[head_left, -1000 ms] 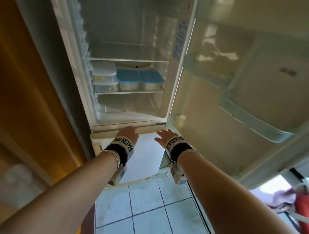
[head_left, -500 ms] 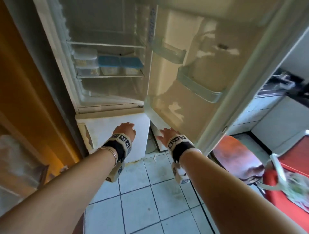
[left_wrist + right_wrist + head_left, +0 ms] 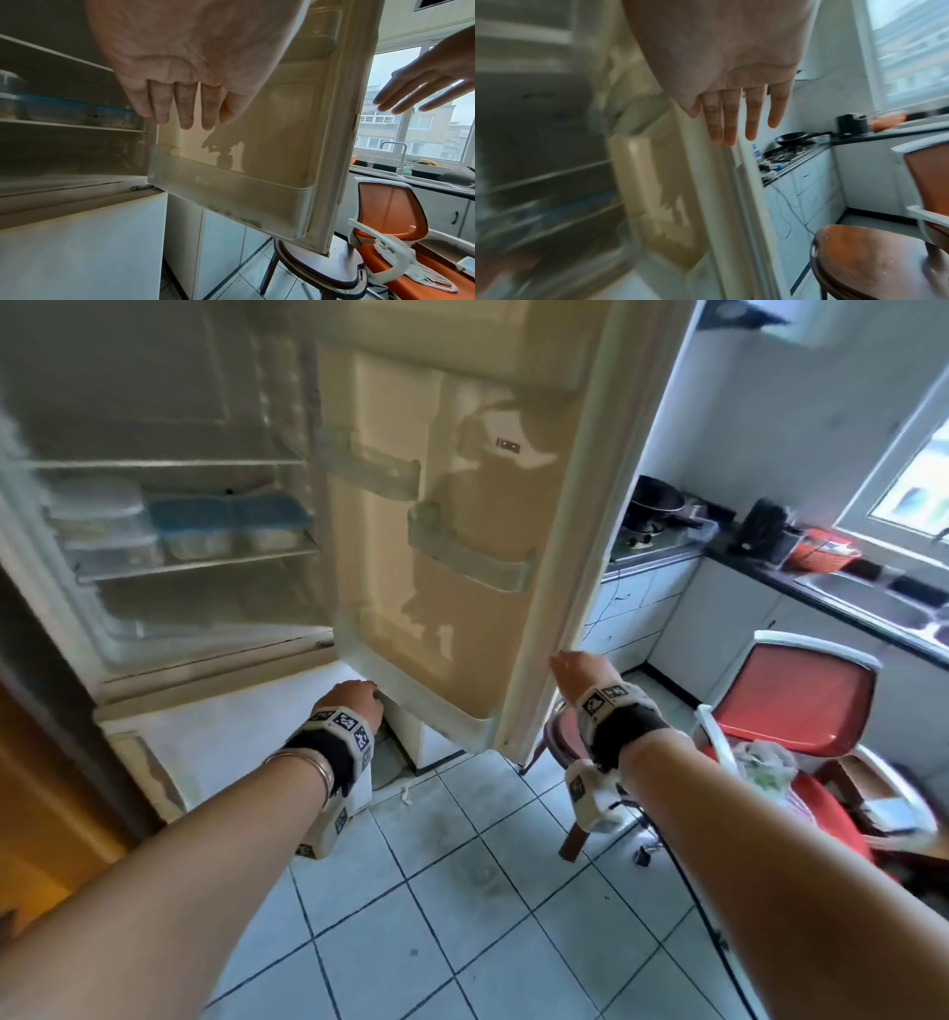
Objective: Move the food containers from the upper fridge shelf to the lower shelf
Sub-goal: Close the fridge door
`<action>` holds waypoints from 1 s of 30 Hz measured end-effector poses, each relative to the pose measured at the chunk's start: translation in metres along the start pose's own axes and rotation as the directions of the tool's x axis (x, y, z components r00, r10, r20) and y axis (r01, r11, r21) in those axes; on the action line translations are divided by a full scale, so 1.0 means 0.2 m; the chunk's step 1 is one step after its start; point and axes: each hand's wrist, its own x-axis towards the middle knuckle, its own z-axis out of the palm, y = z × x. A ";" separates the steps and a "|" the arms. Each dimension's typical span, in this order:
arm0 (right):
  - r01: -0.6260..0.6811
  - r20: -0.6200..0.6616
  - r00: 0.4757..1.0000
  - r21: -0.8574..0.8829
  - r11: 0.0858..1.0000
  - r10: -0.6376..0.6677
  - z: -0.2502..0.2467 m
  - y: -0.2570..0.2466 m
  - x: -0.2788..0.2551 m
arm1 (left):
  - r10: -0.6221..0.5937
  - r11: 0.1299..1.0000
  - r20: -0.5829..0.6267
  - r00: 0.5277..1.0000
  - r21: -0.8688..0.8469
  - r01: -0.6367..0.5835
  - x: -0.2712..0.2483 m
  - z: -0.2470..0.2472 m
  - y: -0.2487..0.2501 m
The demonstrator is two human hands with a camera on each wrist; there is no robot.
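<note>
The fridge stands open. Two blue-lidded containers [image 3: 190, 526] [image 3: 269, 521] and a stack of clear ones [image 3: 97, 521] sit in a row on the lower shelf [image 3: 205, 564]; the glass shelf above [image 3: 169, 464] is bare. In the left wrist view the blue-lidded containers [image 3: 56, 107] are left of my fingers. My left hand [image 3: 354, 698] [image 3: 180, 113] hovers empty with straight fingers just below the fridge door's [image 3: 462, 557] bottom corner. My right hand [image 3: 570, 665] [image 3: 734, 125], flat and empty, is at the door's outer edge; whether it touches is unclear.
A wooden stool [image 3: 557, 737] stands right under the door's outer corner, with an orange chair [image 3: 801, 706] behind it holding a bag. A counter with a pan [image 3: 657, 505] and a sink [image 3: 873, 603] runs along the right. The white freezer door [image 3: 231, 737] is shut below.
The view has swung right and back. My right hand has moved from below the fridge opening out to the door's outer edge. My left hand stays low under the door.
</note>
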 end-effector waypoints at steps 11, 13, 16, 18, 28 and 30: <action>-0.038 -0.138 0.978 0.631 0.775 0.160 -0.26 0.00 0.31 | -0.056 0.998 -0.022 0.998 -0.032 0.055 0.02 -0.06 0.03; -0.004 -0.183 0.962 0.732 0.682 0.202 -0.24 -0.03 0.33 | -0.074 0.997 -0.029 0.997 -0.041 0.073 0.02 -0.07 0.01; 0.052 -0.290 0.928 0.724 0.688 0.235 -0.18 -0.06 0.32 | -0.098 0.994 -0.034 0.995 -0.052 0.096 0.02 -0.08 -0.04; 0.079 -0.351 0.917 0.626 0.776 0.190 -0.14 -0.08 0.28 | -0.112 0.992 -0.036 0.993 -0.054 0.110 0.02 -0.07 -0.06; 0.335 -0.388 0.914 0.549 0.765 -0.121 0.13 -0.43 -0.08 | -0.172 0.980 -0.041 0.984 -0.108 0.167 -0.07 -0.08 -0.29; 0.362 -0.385 0.912 0.584 0.727 -0.145 0.19 -0.56 -0.14 | -0.188 0.975 -0.040 0.981 -0.127 0.182 -0.10 -0.08 -0.36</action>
